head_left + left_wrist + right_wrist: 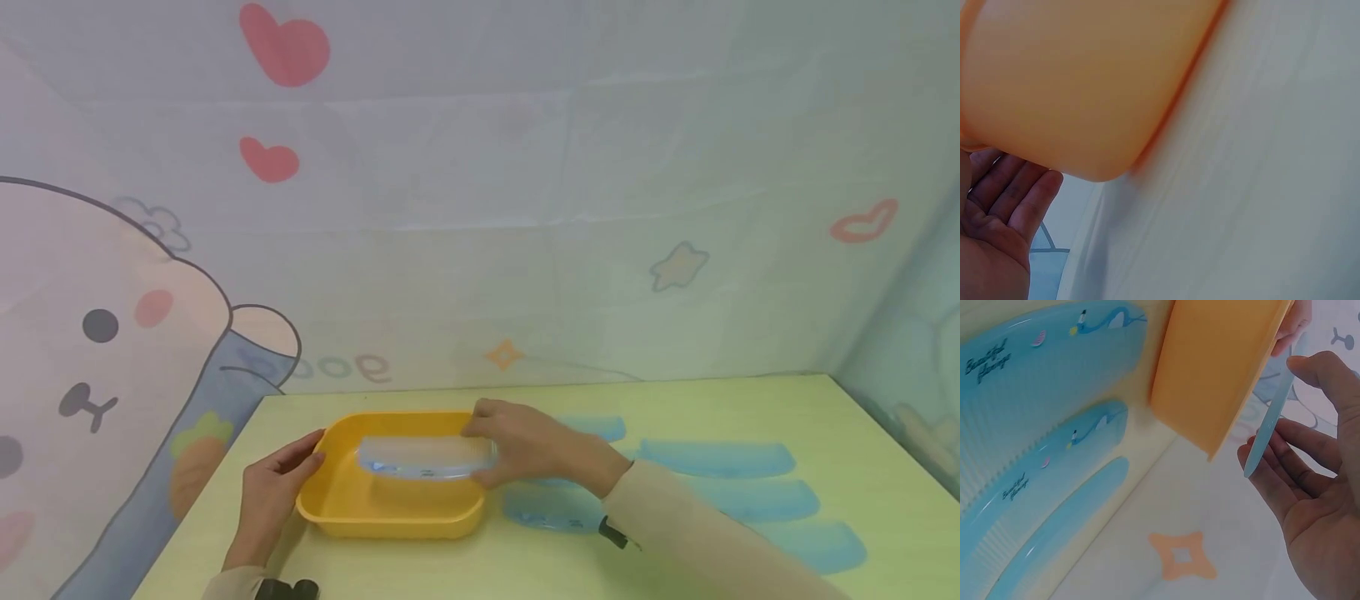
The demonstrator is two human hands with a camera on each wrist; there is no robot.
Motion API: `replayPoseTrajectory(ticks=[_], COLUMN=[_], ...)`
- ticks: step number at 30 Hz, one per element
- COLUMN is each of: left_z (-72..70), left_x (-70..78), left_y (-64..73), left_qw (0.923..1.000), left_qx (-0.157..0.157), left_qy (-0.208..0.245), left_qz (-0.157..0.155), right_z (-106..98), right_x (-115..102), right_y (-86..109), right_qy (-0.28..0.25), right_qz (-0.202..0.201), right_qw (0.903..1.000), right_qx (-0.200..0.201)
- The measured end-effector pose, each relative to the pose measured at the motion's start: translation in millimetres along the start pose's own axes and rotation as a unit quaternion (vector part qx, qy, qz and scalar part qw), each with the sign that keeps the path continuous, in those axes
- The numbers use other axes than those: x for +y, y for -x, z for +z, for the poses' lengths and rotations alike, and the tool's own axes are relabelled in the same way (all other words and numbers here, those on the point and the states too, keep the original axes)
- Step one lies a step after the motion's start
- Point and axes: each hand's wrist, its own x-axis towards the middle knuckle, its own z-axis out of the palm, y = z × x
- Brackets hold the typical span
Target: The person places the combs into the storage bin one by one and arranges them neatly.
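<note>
A light blue plastic comb (427, 460) is pinched at its right end by my right hand (525, 442). It hangs over the yellow tray (397, 528), whose inside shows beneath it. In the right wrist view the comb (1270, 422) appears edge-on between the thumb and fingers of my right hand (1316, 494). My left hand (273, 492) grips the tray's left rim, thumb on the inner side. From the left wrist view, the fingers of the left hand (1007, 206) lie against the outside of the tray (1085, 81) under its rim.
More blue combs lie flat on the pale yellow table (750, 408) right of the tray, among them one near comb (551, 508) partly under my right arm and a far-right comb (817, 546). A printed cloth (465, 192) hangs behind the table.
</note>
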Motion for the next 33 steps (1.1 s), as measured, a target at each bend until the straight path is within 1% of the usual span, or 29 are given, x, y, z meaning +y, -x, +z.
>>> replayPoseTrajectory(ticks=[5, 9, 13, 20, 24, 29, 33], left_z=[0.1, -0.8, -1.6, -0.5, -0.2, 0.5, 0.8], left_x=[-0.9, -0.7, -0.1, -1.5, -1.1, 1.1, 1.6], left_y=[-0.9, -0.4, 0.7, -1.6, -1.5, 0.4, 1.1], left_qw=[0.9999, 1.0000, 1.0000, 0.9998, 0.9996, 0.9996, 0.9998], left_qx=[-0.001, 0.001, 0.001, -0.004, -0.003, 0.003, 0.007], left_qy=[0.014, 0.008, 0.004, 0.016, 0.023, 0.028, 0.020], left_qz=[-0.007, -0.005, -0.004, -0.014, -0.015, -0.010, -0.002], right_z=[2.3, 5.2, 8.6, 15.3, 21.2, 30.8, 37.5], right_x=[-6.2, -11.4, -14.9, -15.8, -15.8, -16.1, -16.5], right_y=[-10.1, -18.1, -24.6, -31.6, -37.4, -44.2, -47.6], right_qy=[-0.005, -0.019, -0.018, -0.018, -0.024, -0.017, -0.011], right_qz=[0.004, 0.010, 0.014, 0.029, 0.035, 0.020, 0.013], right_qw=[0.9999, 0.9994, 0.9992, 0.9981, 0.9971, 0.9972, 0.9967], right_qx=[-0.015, -0.027, -0.033, -0.052, -0.064, -0.071, -0.079])
